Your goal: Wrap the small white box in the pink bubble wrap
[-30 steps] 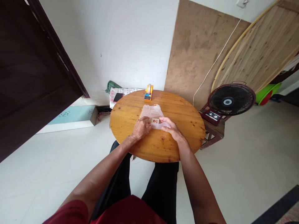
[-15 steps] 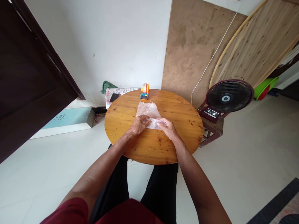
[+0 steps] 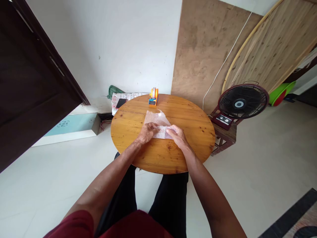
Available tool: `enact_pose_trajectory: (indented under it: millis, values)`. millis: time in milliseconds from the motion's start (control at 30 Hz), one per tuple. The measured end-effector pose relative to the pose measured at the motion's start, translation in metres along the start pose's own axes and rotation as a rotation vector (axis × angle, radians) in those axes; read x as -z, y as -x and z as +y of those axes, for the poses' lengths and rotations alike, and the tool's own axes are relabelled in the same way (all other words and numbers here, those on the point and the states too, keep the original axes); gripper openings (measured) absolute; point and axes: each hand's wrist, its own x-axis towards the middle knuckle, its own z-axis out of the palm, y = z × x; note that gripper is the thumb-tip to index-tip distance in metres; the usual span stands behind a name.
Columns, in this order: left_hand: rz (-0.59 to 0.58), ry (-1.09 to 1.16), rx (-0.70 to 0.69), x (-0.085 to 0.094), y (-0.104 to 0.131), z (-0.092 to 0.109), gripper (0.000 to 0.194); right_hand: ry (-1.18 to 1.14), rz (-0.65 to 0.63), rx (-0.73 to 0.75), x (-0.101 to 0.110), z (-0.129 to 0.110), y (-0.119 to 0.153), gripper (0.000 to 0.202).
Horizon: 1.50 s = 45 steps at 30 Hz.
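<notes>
Bubble wrap (image 3: 157, 119) is gripped by the left hand (image 3: 148, 132) and right hand (image 3: 176, 134) mid-table (image 3: 195, 132); the fold is best kept tight, fingers pressed flat.

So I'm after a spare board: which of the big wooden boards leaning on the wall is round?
The pale plank board on the right, with its curved rim; the brown board beside it is straight-edged.

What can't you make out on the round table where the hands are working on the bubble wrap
Head view only:
- Whatever the bubble wrap encloses: hidden by the wrap and both hands.
- Left hand and right hand fingertips: pressed into the wrap, so the grip is unclear.
- Tape dispenser details: too small.
- Dark flat object behind the table: too small to identify.
</notes>
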Motion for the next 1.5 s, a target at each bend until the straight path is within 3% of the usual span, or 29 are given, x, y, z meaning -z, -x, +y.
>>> enact_pose_trajectory:
  millis: [300,633,800,1033,1333,1500]
  values:
    - [-0.032,0.030,0.053,0.000,-0.002,-0.005,0.020,0.032,0.025,-0.079,-0.004,0.000,0.000,0.028]
    - [-0.041,-0.008,0.065,-0.002,-0.006,-0.008,0.020,0.156,0.092,-0.029,-0.010,0.010,-0.004,0.025]
    - [-0.068,-0.063,0.075,0.000,-0.007,-0.008,0.029,0.156,0.115,-0.033,-0.012,0.011,-0.003,0.022]
    - [-0.086,-0.139,0.108,-0.002,-0.005,-0.012,0.025,0.092,0.063,-0.040,-0.014,0.012,-0.002,0.025]
    - [-0.081,-0.199,0.109,0.002,-0.003,-0.007,0.027,0.038,0.187,-0.102,-0.010,0.006,-0.002,0.028]
    - [-0.046,-0.250,0.095,0.001,-0.004,-0.009,0.024,0.044,0.167,-0.168,-0.009,0.007,-0.001,0.032]
